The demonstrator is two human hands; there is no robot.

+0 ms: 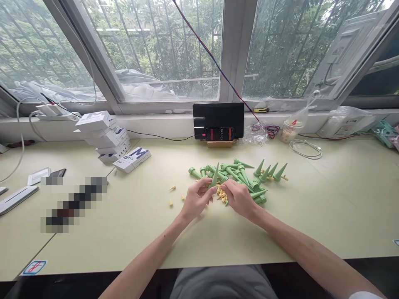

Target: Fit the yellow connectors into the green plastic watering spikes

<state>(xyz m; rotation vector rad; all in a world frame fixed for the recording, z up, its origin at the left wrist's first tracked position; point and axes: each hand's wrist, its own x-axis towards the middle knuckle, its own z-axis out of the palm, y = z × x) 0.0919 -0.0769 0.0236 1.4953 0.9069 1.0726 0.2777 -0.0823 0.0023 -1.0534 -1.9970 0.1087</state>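
The left grip [195,199] is closed on a green spike [215,176], fingers and thumb around its lower part, the tip pointing up and leaning slightly right. The right grip [240,198] is narrow, thumb and fingers drawn together just beside the base of that spike; whether it pinches a small part, I cannot tell.

A heap of small yellow pieces [222,197] lies between the two hands on the pale surface [327,207]. Just beyond it spreads a pile of green spikes [246,176], lying at many angles and reaching past the right hand. To the right of the pile, a group of upright spikes [281,172] stands tip up, with yellow bits showing at their bases. A few loose yellow pieces [171,204] lie left of the left hand.

Farther back, a phone [220,133] leans before a black panel [218,114]. A stack of white boxes [102,135] stands to the left, with a single white box [132,160] lying near it.
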